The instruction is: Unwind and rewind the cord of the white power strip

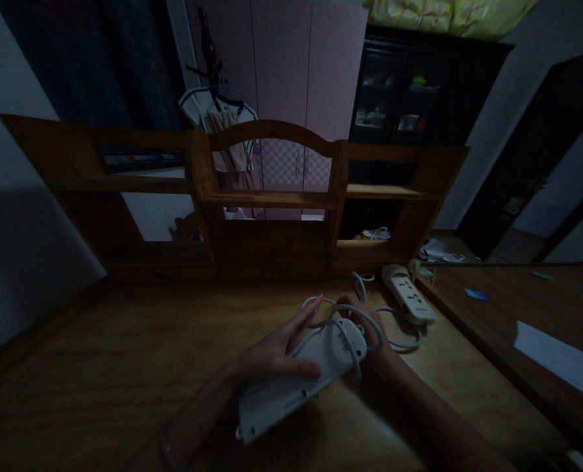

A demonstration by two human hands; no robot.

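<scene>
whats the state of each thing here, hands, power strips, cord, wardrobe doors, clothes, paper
held power strip: gripped, back facing up
left hand: clasping that strip, thumb across its back
cord: loosely looped around the strip's far end
right hand: among the loops, grip partly hidden
other power strip: lying on the desk, sockets up
wardrobe doors: shut
clothes: hanging
white paper: lying flat

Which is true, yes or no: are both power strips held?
No: the left hand holds one power strip; the other strip lies on the desk.
</scene>
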